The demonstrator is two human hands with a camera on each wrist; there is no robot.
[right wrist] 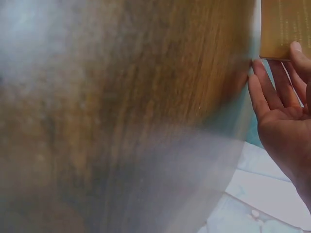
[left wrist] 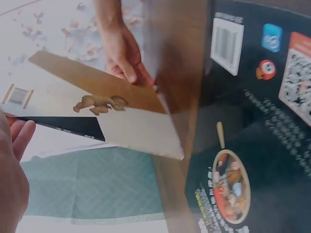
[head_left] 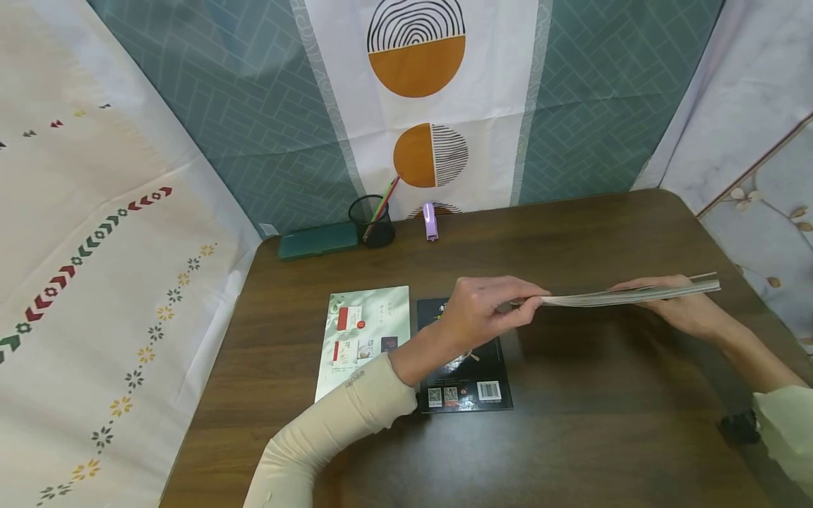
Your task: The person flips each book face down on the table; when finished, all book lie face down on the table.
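Between both hands a thin book (head_left: 610,298) is held up edge-on above the table's right half. Its left end is pinched by my left hand (head_left: 485,307), thumb against fingertips. My right hand (head_left: 689,307) grips the right end; in the right wrist view its thumb lies on the brown cover (right wrist: 279,29), with the fingers on the other side. The left wrist view shows a cream and brown cover with a barcode. Under my left forearm lies a black book (head_left: 466,388), partly hidden. To its left is a pale green book (head_left: 368,321).
Along the back of the wooden table (head_left: 571,458) stand a dark green case (head_left: 317,241), a black mesh pen cup (head_left: 379,229) with pencils, and a purple stapler-like object (head_left: 430,222). Patterned cloths hang behind and on both sides.
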